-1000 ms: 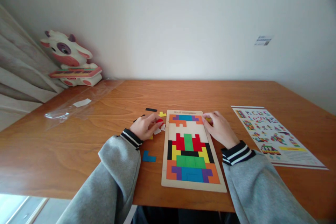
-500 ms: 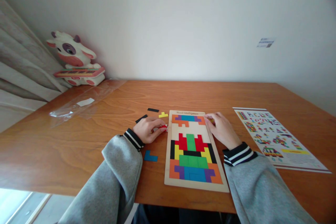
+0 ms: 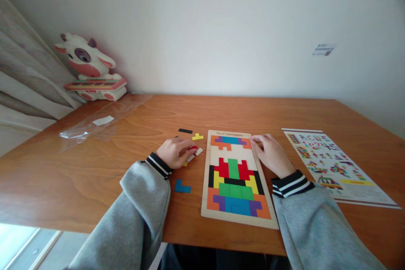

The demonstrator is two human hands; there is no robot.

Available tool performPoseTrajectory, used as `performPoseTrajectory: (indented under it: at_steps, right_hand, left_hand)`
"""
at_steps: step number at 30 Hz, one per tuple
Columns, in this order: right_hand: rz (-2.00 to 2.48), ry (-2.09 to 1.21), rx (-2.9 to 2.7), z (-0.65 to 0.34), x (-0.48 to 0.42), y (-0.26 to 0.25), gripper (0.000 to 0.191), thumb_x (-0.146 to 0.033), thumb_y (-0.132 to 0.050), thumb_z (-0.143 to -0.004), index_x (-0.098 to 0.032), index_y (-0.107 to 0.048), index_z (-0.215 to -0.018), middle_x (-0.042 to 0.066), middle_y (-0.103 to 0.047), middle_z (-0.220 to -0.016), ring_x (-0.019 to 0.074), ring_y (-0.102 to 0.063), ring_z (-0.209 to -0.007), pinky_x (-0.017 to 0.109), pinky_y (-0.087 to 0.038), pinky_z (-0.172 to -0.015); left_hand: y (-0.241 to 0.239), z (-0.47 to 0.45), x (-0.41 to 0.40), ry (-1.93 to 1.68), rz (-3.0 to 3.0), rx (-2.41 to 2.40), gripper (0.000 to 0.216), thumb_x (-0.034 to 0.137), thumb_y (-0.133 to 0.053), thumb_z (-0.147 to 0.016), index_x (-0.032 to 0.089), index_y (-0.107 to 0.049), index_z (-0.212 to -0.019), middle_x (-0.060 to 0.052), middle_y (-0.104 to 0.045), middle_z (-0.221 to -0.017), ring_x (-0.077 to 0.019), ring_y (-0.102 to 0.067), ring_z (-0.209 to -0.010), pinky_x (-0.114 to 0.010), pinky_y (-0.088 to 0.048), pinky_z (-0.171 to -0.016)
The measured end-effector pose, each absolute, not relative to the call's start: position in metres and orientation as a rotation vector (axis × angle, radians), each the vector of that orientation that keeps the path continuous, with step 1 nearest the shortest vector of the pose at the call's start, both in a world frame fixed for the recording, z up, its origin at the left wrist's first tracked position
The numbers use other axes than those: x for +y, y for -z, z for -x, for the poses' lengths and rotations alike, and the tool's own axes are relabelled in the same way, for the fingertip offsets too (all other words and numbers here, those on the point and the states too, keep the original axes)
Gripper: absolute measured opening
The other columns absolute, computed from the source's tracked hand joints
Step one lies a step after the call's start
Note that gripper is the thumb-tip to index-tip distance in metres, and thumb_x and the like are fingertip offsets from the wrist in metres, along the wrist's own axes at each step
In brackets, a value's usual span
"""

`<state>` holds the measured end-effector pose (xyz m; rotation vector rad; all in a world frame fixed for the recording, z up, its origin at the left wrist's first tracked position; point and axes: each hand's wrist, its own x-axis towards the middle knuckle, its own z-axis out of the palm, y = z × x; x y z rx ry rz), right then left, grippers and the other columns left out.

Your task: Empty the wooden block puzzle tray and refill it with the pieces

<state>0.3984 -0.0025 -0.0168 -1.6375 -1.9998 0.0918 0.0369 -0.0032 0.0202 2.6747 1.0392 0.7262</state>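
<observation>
My left hand (image 3: 173, 152) is closed, with a red puzzle piece (image 3: 193, 147) at its fingertips. Beside those fingers lie white pieces (image 3: 199, 151), and a bit of yellow shows below them. My right hand (image 3: 272, 155) pinches the upper right edge of a wooden puzzle board (image 3: 240, 220); its fingertips are partly hidden. Colourful blocks fill the board's lower half and a band at its top, including an orange block (image 3: 225, 146). A pale gap (image 3: 237, 152) lies between the two groups.
Loose pieces lie left of the board: a blue L (image 3: 182, 187), a yellow T (image 3: 198, 136) and a black bar (image 3: 185, 130). A printed pattern sheet (image 3: 335, 156) is at right. Clear plastic wrapping (image 3: 82, 135) and a cow toy with keyboard (image 3: 91, 67) are at the far left.
The board has shifted slightly right along with my right hand. My left hand has moved a little left, away from the board edge, and white pieces now show by its fingers.
</observation>
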Motion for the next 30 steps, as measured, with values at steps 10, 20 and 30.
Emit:
performPoseTrajectory:
  at_steps: [10, 20, 30]
  right_hand:
    - [1.676, -0.113, -1.964, -0.382, -0.011, 0.010, 0.027, -0.037, -0.054, -0.092, -0.017, -0.064, -0.107, 0.013, -0.064, -0.107, 0.0264, -0.066, -0.090, 0.040, -0.054, -0.083]
    - [1.651, -0.150, -1.944, -0.378, -0.012, 0.010, 0.027, -0.037, -0.055, -0.091, -0.017, -0.065, -0.106, 0.013, -0.064, -0.105, 0.0235, -0.066, -0.080, 0.039, -0.054, -0.077]
    - [1.585, -0.183, -1.897, -0.380, -0.009, 0.009, 0.026, -0.037, -0.054, -0.092, -0.016, -0.066, -0.099, 0.011, -0.064, -0.098, 0.0199, -0.063, -0.072, 0.037, -0.053, -0.073]
  left_hand:
    - [-0.013, -0.032, 0.013, -1.150, -2.128, 1.767, 0.034, 0.047, -0.054, -0.091, 0.017, -0.070, -0.092, -0.007, -0.074, -0.084, -0.0200, -0.069, -0.078, -0.031, -0.054, -0.073]
    - [-0.012, -0.029, 0.022, -1.268, -1.414, 1.373, 0.068, 0.065, -0.077, -0.064, 0.011, -0.065, -0.103, -0.009, -0.074, -0.084, -0.0176, -0.070, -0.069, -0.030, -0.057, -0.066]
    - [-0.010, -0.036, 0.009, -0.733, -2.142, 1.554, 0.039, 0.043, -0.055, -0.085, 0.019, -0.070, -0.112, -0.003, -0.074, -0.081, -0.0158, -0.063, -0.063, -0.027, -0.049, -0.060]
